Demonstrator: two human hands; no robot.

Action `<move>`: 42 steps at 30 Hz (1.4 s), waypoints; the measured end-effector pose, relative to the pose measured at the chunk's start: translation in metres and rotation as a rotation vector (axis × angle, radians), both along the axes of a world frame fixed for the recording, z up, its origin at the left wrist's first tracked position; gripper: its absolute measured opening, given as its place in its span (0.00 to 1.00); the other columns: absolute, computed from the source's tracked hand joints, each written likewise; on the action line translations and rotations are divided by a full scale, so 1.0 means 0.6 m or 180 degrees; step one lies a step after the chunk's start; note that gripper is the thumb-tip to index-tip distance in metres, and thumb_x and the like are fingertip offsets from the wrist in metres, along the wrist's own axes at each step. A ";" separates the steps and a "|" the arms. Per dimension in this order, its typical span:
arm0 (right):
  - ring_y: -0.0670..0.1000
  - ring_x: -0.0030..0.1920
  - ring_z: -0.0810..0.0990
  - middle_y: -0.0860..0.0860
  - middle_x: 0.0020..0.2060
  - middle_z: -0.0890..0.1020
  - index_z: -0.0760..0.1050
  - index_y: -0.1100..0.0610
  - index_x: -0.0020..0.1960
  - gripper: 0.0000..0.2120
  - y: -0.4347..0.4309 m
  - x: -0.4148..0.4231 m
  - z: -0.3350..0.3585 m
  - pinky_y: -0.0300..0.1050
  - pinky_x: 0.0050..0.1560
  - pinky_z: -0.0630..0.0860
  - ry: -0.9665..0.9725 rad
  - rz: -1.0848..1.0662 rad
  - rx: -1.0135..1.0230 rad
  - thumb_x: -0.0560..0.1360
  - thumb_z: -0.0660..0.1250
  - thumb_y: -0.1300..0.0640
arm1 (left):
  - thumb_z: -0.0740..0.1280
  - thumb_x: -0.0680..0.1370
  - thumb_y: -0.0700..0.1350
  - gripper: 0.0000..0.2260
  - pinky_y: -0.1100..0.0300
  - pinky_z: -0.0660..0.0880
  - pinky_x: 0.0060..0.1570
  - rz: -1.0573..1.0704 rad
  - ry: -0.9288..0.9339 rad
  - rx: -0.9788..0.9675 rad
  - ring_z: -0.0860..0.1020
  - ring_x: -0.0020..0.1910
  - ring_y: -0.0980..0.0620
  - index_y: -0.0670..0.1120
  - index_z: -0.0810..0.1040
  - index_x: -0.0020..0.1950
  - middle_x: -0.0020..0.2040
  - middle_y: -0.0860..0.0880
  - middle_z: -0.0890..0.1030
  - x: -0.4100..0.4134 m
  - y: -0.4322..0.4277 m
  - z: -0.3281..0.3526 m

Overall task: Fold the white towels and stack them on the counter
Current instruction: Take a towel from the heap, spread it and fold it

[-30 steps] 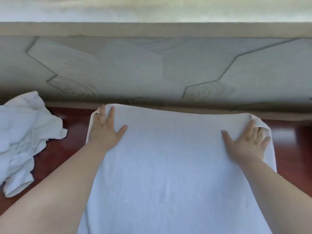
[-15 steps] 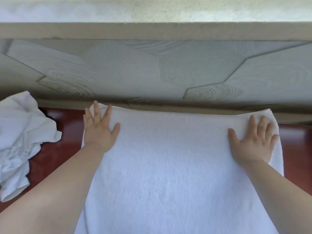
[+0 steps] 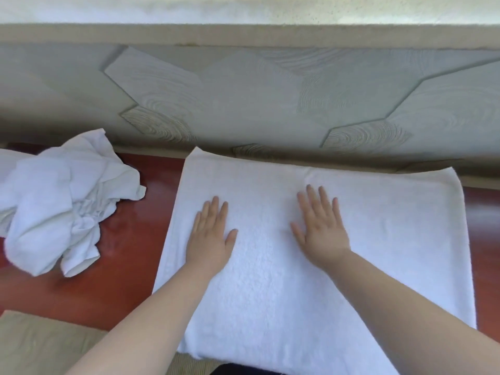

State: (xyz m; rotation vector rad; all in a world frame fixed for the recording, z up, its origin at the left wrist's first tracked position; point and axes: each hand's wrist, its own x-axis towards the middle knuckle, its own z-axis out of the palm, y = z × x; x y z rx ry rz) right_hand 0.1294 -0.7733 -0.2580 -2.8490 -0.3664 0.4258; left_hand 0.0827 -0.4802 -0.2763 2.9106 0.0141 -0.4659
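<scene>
Two released grips: left hand (image 3: 209,239) and right hand (image 3: 322,234) press flat, fingers straight, on the white towel (image 3: 384,239) mid-frame. Crumpled towels (image 3: 59,201) lie at frame left on the counter (image 3: 130,253).

I see a glossy red-brown counter (image 3: 130,239) running left to right across my view, and soft reflections show on its surface. At its far edge a narrow beige strip (image 3: 159,152) meets a pale grey-green wall panel (image 3: 243,104) moulded in large hexagons, some of them carrying ringed wood-grain relief. Above the panel I note a flat beige ledge (image 3: 243,36). Beyond it is a pale speckled surface (image 3: 351,12), brightly lit. At the near left corner a beige woven surface (image 3: 40,345) borders the counter's near edge.
</scene>
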 end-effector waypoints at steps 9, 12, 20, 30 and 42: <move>0.56 0.80 0.29 0.49 0.82 0.35 0.39 0.44 0.83 0.34 0.282 0.038 -0.038 0.61 0.79 0.34 0.0114 0.1306 -0.0311 0.80 0.38 0.33 | 0.54 0.80 0.61 0.39 0.48 0.51 0.81 0.0343 -0.0119 0.0153 0.43 0.83 0.50 0.41 0.49 0.84 0.85 0.46 0.44 -0.089 0.131 -0.009; 0.58 0.81 0.34 0.49 0.83 0.41 0.44 0.44 0.83 0.36 0.323 0.077 -0.050 0.63 0.79 0.38 -0.0145 0.1043 -0.0362 0.79 0.41 0.30 | 0.55 0.79 0.61 0.39 0.48 0.50 0.81 0.0309 -0.0188 0.0155 0.42 0.83 0.49 0.40 0.48 0.84 0.85 0.45 0.43 -0.083 0.136 -0.021; 0.56 0.82 0.39 0.47 0.83 0.46 0.48 0.43 0.83 0.37 0.341 0.069 -0.066 0.61 0.80 0.44 -0.0364 0.0841 -0.0226 0.77 0.51 0.31 | 0.65 0.80 0.50 0.30 0.46 0.63 0.75 0.1015 -0.0748 -0.0519 0.67 0.76 0.43 0.39 0.65 0.79 0.77 0.43 0.69 -0.122 0.138 0.006; 0.56 0.82 0.41 0.48 0.83 0.47 0.49 0.43 0.82 0.37 0.345 0.078 -0.069 0.60 0.80 0.40 -0.0400 0.0867 -0.0245 0.78 0.49 0.30 | 0.67 0.78 0.62 0.16 0.54 0.72 0.49 0.2294 0.0011 -0.0401 0.78 0.46 0.53 0.52 0.76 0.56 0.49 0.58 0.76 -0.231 0.155 0.040; 0.58 0.81 0.32 0.52 0.82 0.35 0.36 0.54 0.83 0.38 0.424 -0.030 -0.011 0.63 0.79 0.33 0.0262 0.1224 -0.0761 0.80 0.35 0.35 | 0.62 0.82 0.56 0.15 0.54 0.63 0.32 0.2455 0.0206 -0.0872 0.72 0.33 0.50 0.52 0.64 0.39 0.32 0.54 0.71 -0.287 0.153 0.077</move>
